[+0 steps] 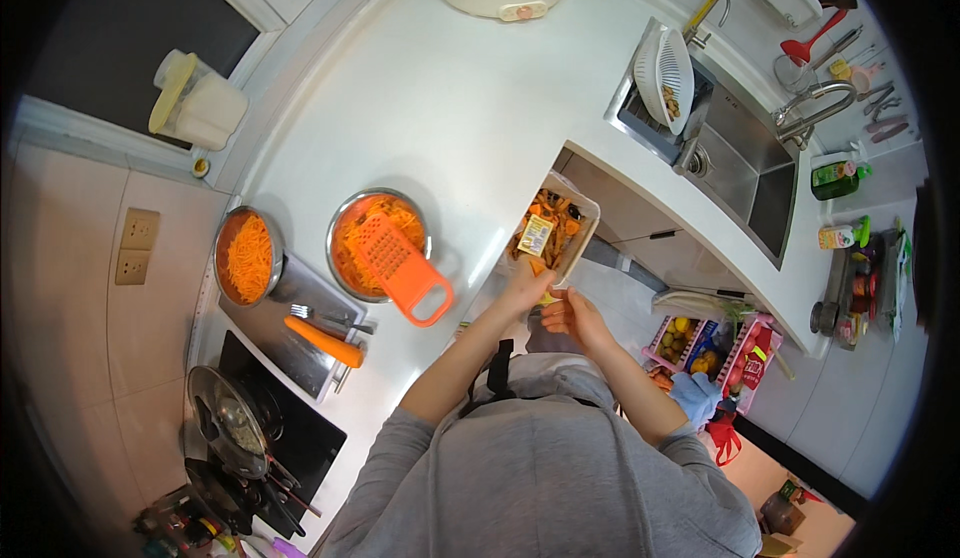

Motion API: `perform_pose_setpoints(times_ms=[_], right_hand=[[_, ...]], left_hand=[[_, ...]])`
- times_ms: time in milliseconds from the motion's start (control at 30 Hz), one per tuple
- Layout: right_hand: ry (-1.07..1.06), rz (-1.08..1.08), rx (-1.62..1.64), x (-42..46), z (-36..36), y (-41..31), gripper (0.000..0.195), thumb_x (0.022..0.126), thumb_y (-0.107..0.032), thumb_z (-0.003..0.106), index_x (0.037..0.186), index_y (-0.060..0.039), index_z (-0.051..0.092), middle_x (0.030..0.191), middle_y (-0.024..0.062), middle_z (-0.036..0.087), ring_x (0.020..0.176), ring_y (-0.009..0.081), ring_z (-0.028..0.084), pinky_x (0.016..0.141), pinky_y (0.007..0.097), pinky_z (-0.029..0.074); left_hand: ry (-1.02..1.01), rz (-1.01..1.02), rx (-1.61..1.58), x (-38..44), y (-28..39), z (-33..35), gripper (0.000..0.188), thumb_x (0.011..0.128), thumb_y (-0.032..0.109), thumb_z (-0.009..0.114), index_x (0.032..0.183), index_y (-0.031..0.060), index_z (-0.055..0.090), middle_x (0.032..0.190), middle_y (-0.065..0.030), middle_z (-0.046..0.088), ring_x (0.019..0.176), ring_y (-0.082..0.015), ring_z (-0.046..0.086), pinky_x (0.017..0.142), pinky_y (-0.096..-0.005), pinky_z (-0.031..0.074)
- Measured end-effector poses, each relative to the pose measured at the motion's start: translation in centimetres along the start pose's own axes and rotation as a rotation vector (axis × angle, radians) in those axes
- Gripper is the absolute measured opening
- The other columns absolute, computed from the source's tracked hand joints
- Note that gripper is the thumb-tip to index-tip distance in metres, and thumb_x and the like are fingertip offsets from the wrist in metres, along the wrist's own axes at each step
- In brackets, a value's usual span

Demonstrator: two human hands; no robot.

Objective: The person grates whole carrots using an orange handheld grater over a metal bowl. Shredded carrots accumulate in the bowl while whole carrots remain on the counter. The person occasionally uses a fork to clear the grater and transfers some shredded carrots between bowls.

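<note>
My left hand (525, 288) is over the near edge of a waste bin (590, 232) holding vegetable peelings and a yellow-labelled packet (536, 235). A small orange piece, apparently carrot (537, 265), shows at its fingers; whether they grip it is unclear. Close beside it, my right hand (576, 319) has loosely bent fingers and nothing visible in them. A yellow item (550, 298) shows between the hands, too small to name. On the counter, an orange plastic grater (394, 265) rests across a steel bowl (334, 258) of shredded carrot (394, 213).
Left are another bowl of carrot shreds (250, 258), and a peeled carrot (324, 341) and fork (302, 311) on a board (259, 310). A lidded pan (236, 423) sits on the cooktop (315, 438). Right are a sink (739, 138), a white colander (660, 70) and produce baskets (739, 352).
</note>
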State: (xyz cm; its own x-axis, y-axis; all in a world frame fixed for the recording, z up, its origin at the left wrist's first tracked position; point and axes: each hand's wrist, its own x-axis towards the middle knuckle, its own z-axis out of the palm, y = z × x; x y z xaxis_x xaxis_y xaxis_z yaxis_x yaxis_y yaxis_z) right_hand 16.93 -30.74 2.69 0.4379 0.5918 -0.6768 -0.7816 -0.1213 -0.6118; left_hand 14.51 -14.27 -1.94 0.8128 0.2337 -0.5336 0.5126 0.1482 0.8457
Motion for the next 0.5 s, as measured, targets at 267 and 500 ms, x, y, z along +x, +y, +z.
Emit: perform_pose_setpoints(times_ms=[267,500], right_hand=[[0.043,0.085,-0.237,2.8,-6.5,-4.5,0.041,0.103,-0.036,0.038,0.12,-0.0017,0.052,0.094,0.0104,0.065,0.08,0.0194,0.066,0.073,0.0297,0.054],[-0.116,-0.204,-0.411,4.2,-3.5,-8.6,0.028,0.102,-0.023,0.045,0.111,-0.0008,0.058,0.089,0.0051,0.063,0.077,0.0127,0.061,0.07,0.0257,0.051]], left_hand=[[0.121,0.006,-0.164,3.4,-2.2,1.2,0.044,0.095,0.019,0.051,0.131,-0.0059,0.044,0.12,-0.019,0.06,0.107,-0.0294,0.062,0.092,-0.0351,0.05],[-0.026,-0.035,-0.948,-2.1,6.2,-0.1,0.067,0.104,0.048,0.016,0.139,-0.0054,0.038,0.141,-0.0184,0.046,0.13,-0.0268,0.047,0.108,-0.0374,0.039]])
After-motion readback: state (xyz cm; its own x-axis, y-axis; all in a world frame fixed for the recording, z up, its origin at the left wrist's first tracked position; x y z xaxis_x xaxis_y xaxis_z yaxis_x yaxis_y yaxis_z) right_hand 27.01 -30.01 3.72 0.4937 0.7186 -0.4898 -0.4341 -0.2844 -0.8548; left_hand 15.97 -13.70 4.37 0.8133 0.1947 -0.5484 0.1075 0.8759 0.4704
